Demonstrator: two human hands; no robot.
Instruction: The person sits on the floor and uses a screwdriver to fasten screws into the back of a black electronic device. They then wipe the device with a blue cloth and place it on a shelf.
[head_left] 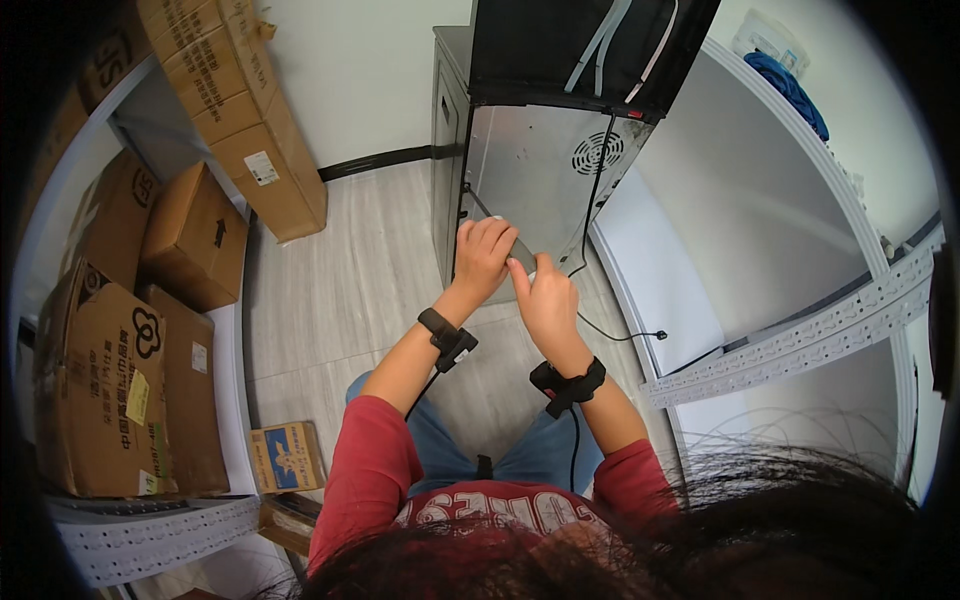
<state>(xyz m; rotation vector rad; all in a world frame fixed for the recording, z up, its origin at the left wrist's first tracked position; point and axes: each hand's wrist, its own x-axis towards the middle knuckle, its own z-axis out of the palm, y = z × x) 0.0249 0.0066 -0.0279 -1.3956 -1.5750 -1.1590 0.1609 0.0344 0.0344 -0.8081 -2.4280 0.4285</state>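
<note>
Both hands are together in front of the bare metal back panel (545, 150) of a tall black and grey appliance (450, 130). My left hand (485, 255) is closed, its fingers curled, where a thin dark tube or cord (478, 200) runs from the panel's left edge. Just to its right, my right hand (548, 300) is closed too, thumb and fingers pinched. A flat dark grey piece (523, 254) shows between the hands; its kind is unclear. A black power cord (597, 200) hangs down the panel's right side and trails to a plug (661, 335).
Pale tubes (600, 45) run down the appliance's black upper back. Cardboard boxes (110, 390) fill a white shelf rack (160, 535) at left, and a tall carton (265, 170) stands behind. Another white rack (800, 335) is at right. A small box (287, 457) lies low at left.
</note>
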